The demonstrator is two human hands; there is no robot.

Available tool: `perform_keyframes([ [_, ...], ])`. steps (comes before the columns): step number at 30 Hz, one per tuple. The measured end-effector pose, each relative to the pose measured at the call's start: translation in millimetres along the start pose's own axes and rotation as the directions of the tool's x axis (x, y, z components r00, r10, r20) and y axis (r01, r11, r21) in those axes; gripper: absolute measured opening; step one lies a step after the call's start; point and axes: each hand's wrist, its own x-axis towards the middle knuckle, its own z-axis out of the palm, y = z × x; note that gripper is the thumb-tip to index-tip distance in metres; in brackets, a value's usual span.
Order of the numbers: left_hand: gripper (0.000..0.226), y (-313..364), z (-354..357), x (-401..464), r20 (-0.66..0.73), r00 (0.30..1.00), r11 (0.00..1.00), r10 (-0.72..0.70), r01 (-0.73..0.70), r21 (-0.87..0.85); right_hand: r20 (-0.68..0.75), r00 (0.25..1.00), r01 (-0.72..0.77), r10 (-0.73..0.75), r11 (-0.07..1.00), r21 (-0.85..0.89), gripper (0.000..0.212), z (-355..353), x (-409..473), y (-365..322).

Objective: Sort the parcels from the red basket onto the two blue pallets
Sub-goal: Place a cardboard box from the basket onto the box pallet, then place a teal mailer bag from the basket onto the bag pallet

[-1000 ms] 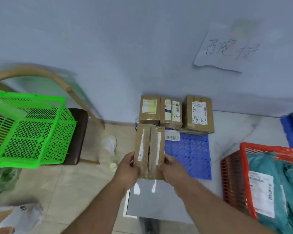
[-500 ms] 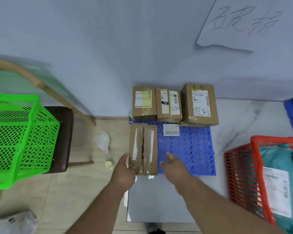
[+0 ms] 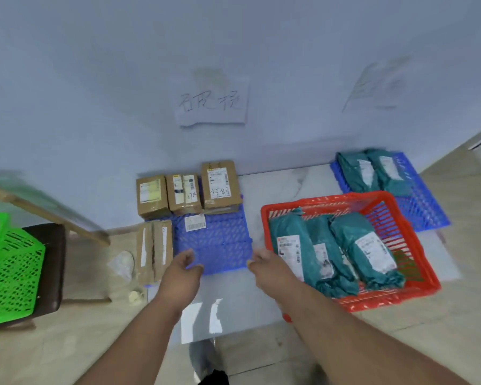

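A brown cardboard parcel (image 3: 154, 250) lies on the left front corner of the near blue pallet (image 3: 220, 245). Three more cardboard boxes (image 3: 188, 193) stand in a row along that pallet's back edge, by the wall. My left hand (image 3: 181, 269) hovers just right of the parcel, fingers apart, holding nothing. My right hand (image 3: 267, 266) is empty too, at the pallet's front right corner, close to the red basket (image 3: 395, 212). The basket holds three teal bagged parcels (image 3: 364, 248). Two teal bags (image 3: 372, 172) lie on the far blue pallet (image 3: 425, 207).
A green plastic basket (image 3: 9, 270) rests on a dark stool (image 3: 50, 262) at the left. Paper signs (image 3: 211, 102) hang on the wall above each pallet. Small bits of litter (image 3: 122, 263) lie on the floor left of the parcel.
Both hands let go of the brown parcel, which now rests on the near pallet's left front corner. The hands drew back and my view swung right, showing the red basket and far pallet.
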Motion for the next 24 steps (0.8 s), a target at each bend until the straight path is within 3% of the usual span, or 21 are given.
perform_keyframes([
  [3, 0.049, 22.8, 63.4, -40.7, 0.031, 0.998, 0.999, 0.05, -0.05, 0.017, -0.025, 1.0, 0.014, -0.015, 0.999, -0.032, 0.017, -74.5, -39.5, 20.0],
  [5, 0.046, 32.8, 109.7, -67.4, 0.029, 0.997, 0.996, 0.074, -0.075, 0.038, -0.047, 0.999, 0.027, -0.028, 0.999, -0.021, 0.025, -120.7, -56.8, 45.5],
  [9, 0.023, 35.1, 195.9, -114.5, 0.068, 0.995, 0.997, 0.071, -0.073, 0.025, -0.037, 0.999, -0.013, 0.014, 0.999, 0.038, 0.036, -198.6, -74.7, 103.5],
  [12, 0.037, 28.4, 238.5, -137.1, 0.093, 0.995, 0.998, 0.029, -0.034, 0.047, -0.062, 0.997, -0.03, 0.035, 0.996, 0.087, 0.056, -240.6, -82.9, 131.6],
  [18, 0.053, 28.7, 253.0, -148.8, 0.084, 0.996, 0.997, -0.036, 0.03, 0.065, -0.038, 0.998, -0.044, 0.05, 0.989, 0.138, 0.061, -269.9, -82.1, 147.4],
  [24, 0.055, 34.5, 248.7, -139.5, 0.058, 0.996, 0.995, -0.074, 0.07, 0.068, 0.022, 0.997, -0.08, 0.078, 0.99, 0.118, 0.064, -264.1, -70.9, 144.7],
])
